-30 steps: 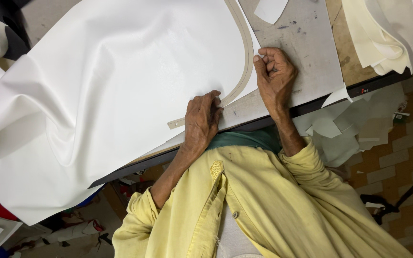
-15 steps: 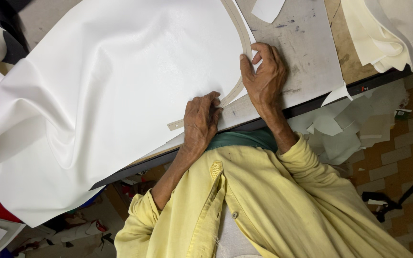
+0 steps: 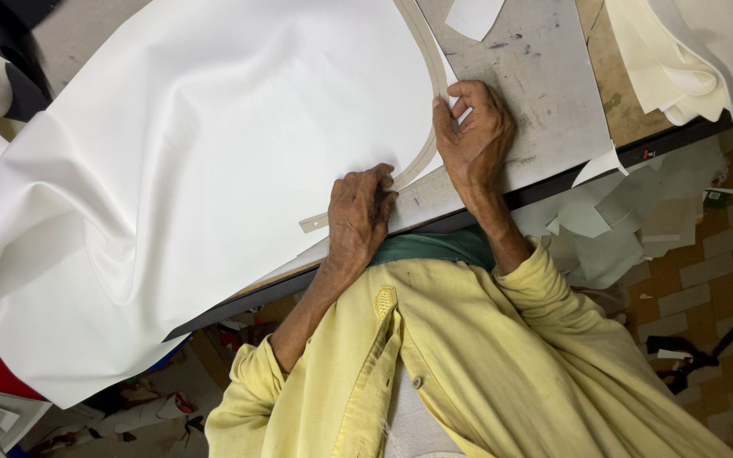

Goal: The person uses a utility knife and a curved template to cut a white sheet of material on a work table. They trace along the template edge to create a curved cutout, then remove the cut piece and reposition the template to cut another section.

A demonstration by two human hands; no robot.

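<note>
Lying along the edge of a large white sheet (image 3: 197, 144), a thin curved beige template strip (image 3: 428, 68) arcs from the top of the view down to the near edge of the grey work table (image 3: 545, 76). The left hand (image 3: 358, 216) presses flat on the lower end of the strip and the sheet beneath it, fingers spread and bent, pinning rather than gripping. The right hand (image 3: 475, 140) sits on the curve's outer side, fingers curled in with the tips at the strip's edge; whether they pinch something small cannot be told. Compared with a second ago, the right hand has travelled up along the curve, away from the table's near edge, and now sits farther from the left hand, which has stayed in place. The strip and sheet have not shifted.

The sheet drapes off the table's near-left side in soft folds. A small white offcut (image 3: 475, 15) lies at the table's top edge, and a stack of cream pieces (image 3: 680, 51) rests at the upper right. Pale scraps (image 3: 629, 220) litter the tiled floor below. The person wears a yellow shirt (image 3: 468, 373).
</note>
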